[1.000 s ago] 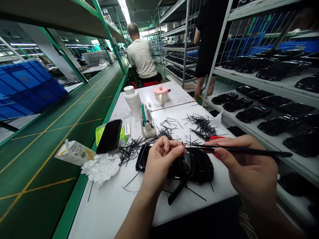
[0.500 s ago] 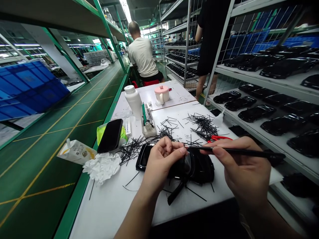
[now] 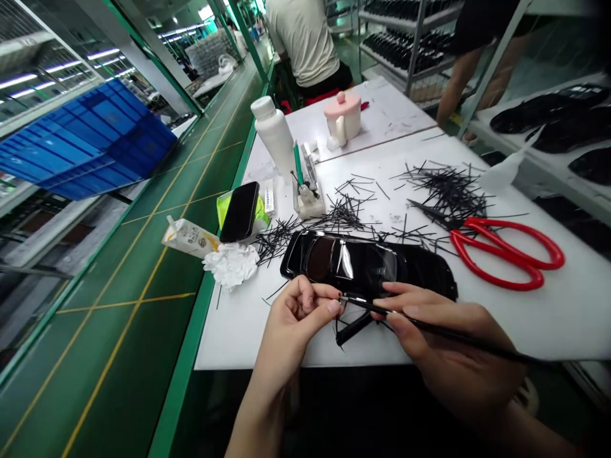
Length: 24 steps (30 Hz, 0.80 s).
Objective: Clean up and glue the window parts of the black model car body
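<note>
A glossy black model car [image 3: 367,261] lies on the white table [image 3: 515,318], just beyond both hands. My left hand [image 3: 305,318] is pinched at the tip of a thin black strip; whatever tiny piece sits between its fingertips is too small to name. My right hand [image 3: 443,337] holds the long black strip [image 3: 482,345], which slants down to the right. Under the fingers, a short black bar [image 3: 353,329] rests in front of the car. Red-handled scissors [image 3: 508,251] lie open to the right of the car.
Thin black sticks [image 3: 443,184] are scattered behind the car. Beyond stand a white bottle [image 3: 273,133], a pink-lidded mug [image 3: 342,117] and a tool holder [image 3: 309,197]. At left are a phone [image 3: 240,212], crumpled tissue [image 3: 231,264], a carton [image 3: 191,236] and a green conveyor [image 3: 157,254].
The view has tilted down and turned, bringing the whole scissors into sight. Both hands sit lower and nearer the table edge, and the strip in my right hand now slopes down to the right.
</note>
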Available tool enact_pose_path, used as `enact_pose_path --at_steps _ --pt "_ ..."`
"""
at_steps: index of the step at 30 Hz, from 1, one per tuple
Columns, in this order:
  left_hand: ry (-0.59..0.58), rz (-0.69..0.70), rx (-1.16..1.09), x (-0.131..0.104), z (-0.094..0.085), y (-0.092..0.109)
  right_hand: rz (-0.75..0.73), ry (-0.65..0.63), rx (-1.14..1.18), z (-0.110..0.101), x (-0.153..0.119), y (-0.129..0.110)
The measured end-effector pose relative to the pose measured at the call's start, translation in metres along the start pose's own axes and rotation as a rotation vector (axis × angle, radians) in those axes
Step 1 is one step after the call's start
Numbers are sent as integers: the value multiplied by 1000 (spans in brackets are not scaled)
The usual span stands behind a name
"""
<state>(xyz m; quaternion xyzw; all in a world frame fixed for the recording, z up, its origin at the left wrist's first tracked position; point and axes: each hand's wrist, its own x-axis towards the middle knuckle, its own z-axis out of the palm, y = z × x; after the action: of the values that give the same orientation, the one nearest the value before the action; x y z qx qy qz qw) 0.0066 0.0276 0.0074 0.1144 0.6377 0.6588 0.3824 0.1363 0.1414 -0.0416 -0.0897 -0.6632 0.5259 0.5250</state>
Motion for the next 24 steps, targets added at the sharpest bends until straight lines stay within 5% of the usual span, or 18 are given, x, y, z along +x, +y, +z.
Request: enact_pose_path --at_steps 12,24 --pt "269 99 186 -1 -6 -24 -187 -193 -388 0 1 3" --pt "360 134 177 1 4 -33 2 -45 -436 18 -5 -4"
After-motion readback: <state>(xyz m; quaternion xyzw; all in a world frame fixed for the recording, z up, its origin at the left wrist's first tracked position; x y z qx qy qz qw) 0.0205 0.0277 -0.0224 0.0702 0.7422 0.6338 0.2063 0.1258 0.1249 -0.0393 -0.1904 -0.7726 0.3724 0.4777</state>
